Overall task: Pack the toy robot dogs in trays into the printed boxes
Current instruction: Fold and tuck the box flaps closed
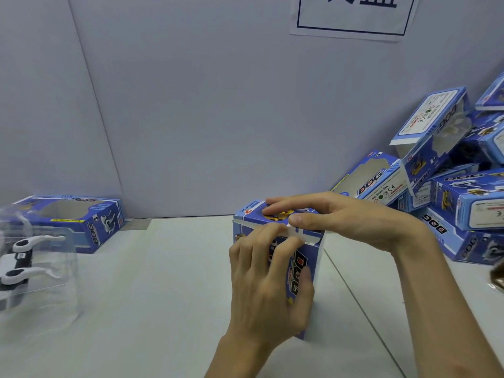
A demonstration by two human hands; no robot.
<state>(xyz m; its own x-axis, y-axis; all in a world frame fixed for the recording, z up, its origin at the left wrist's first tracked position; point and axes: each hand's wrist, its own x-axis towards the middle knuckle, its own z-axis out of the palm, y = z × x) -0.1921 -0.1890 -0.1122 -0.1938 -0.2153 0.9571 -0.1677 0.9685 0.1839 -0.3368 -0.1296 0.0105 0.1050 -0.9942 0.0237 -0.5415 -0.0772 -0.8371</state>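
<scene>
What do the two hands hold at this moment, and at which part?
The left hand grips the upright printed box around its near side; the right hand presses its top flap down with flat fingers.

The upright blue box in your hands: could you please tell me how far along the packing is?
Done: unclear; the pile of boxes at right has some flaps open. In hand: the left hand holds the upright box while the right hand presses its top flap down, not tucked. Left: a white toy dog in a clear tray waits at left, beside a lying box whose window looks empty.
</scene>
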